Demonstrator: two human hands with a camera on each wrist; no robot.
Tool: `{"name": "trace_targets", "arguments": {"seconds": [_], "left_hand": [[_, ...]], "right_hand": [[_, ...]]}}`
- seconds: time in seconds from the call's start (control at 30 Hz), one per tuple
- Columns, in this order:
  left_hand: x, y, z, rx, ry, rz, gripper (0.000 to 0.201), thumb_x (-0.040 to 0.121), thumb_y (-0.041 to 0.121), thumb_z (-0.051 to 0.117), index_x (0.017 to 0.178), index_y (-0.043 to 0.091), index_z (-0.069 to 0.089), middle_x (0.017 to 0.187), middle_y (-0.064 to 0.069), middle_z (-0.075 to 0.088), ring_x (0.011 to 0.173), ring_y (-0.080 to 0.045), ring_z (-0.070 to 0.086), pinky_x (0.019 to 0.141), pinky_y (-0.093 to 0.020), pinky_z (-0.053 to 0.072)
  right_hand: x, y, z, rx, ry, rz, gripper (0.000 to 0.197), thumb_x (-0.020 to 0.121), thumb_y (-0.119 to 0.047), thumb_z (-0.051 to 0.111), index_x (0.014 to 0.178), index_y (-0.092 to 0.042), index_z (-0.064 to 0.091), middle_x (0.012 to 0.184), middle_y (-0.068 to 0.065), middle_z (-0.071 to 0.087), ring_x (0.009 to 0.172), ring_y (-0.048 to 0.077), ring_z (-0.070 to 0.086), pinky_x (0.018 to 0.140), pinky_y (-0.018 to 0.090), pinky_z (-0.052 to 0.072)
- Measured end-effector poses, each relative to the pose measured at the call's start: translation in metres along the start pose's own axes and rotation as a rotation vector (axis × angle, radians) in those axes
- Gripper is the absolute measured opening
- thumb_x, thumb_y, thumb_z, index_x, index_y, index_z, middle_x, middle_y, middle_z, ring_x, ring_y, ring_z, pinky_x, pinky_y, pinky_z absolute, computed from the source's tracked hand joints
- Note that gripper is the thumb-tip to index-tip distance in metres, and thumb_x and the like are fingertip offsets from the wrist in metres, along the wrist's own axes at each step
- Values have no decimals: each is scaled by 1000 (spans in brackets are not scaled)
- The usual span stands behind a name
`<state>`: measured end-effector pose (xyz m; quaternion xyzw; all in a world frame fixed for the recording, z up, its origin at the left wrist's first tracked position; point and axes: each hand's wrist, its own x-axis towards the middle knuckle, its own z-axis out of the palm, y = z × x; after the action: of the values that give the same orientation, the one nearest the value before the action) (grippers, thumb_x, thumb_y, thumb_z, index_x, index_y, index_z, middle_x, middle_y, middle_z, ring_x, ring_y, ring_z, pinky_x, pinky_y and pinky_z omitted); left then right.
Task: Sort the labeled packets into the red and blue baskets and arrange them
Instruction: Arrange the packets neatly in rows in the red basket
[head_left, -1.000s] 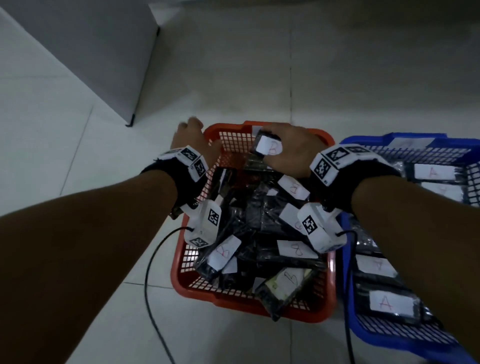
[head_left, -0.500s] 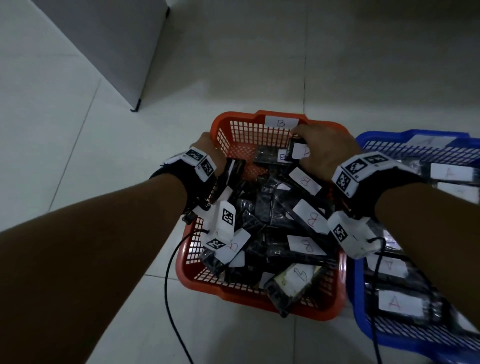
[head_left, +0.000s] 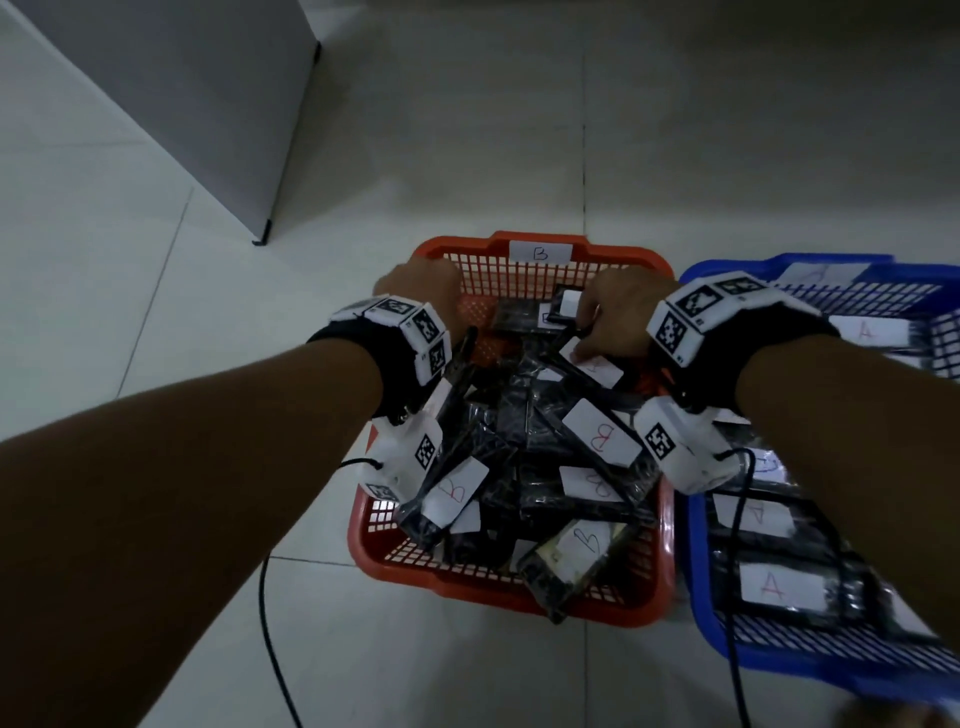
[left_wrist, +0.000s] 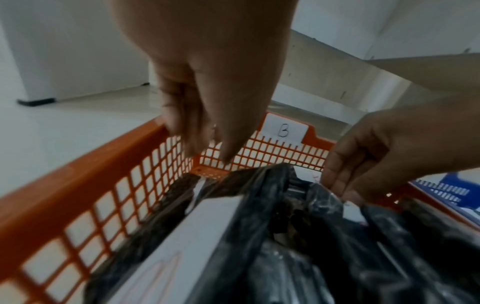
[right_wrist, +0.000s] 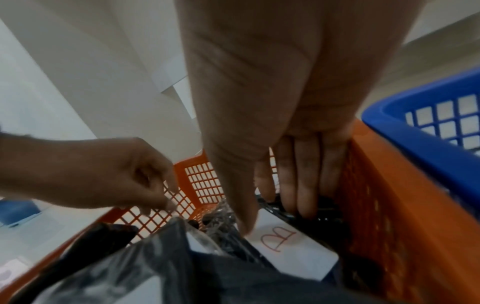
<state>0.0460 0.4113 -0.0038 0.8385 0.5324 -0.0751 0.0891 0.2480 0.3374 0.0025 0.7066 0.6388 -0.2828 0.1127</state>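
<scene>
The red basket (head_left: 493, 597) carries a "B" tag on its far wall and is heaped with several black packets with white "B" labels. My right hand (head_left: 584, 338) reaches into its far right corner and grips a B packet (head_left: 597, 370). In the right wrist view the thumb lies on that packet's label (right_wrist: 288, 242) and the fingers (right_wrist: 301, 195) curl over its far edge. My left hand (head_left: 415, 283) hovers over the far left corner. Its fingers (left_wrist: 193, 142) hang down above the red mesh wall (left_wrist: 109, 197) and hold nothing. The blue basket (head_left: 779, 670) on the right holds packets labeled "A".
Both baskets stand side by side on pale floor tiles. A grey cabinet (head_left: 171, 98) stands at the far left. A black cable (head_left: 270, 639) trails over the floor left of the red basket. One B packet (head_left: 566, 564) leans over the red basket's near rim.
My right hand has lowered its B packet from above the far rim into the far right corner. The left hand has come from outside the left rim to over the far left corner.
</scene>
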Motion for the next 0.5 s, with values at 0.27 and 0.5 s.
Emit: {"name": "trace_targets", "arguments": {"seconds": [0.27, 0.5], "left_hand": [[4, 13, 15, 109, -209, -8, 25, 81, 26, 70, 80, 8, 54, 69, -5, 50, 53, -15, 42, 51, -26, 37], [6, 17, 23, 102, -241, -35, 37, 80, 32, 69, 64, 15, 40, 68, -2, 50, 52, -11, 38, 42, -21, 30]], "right_hand": [[-6, -4, 5, 31, -78, -10, 54, 79, -32, 78, 126, -14, 58, 117, 6, 64, 101, 24, 62, 75, 26, 47], [-7, -2, 8, 72, -87, -30, 36, 79, -29, 76, 109, -13, 65, 107, 5, 67, 92, 21, 63, 66, 23, 48]]}}
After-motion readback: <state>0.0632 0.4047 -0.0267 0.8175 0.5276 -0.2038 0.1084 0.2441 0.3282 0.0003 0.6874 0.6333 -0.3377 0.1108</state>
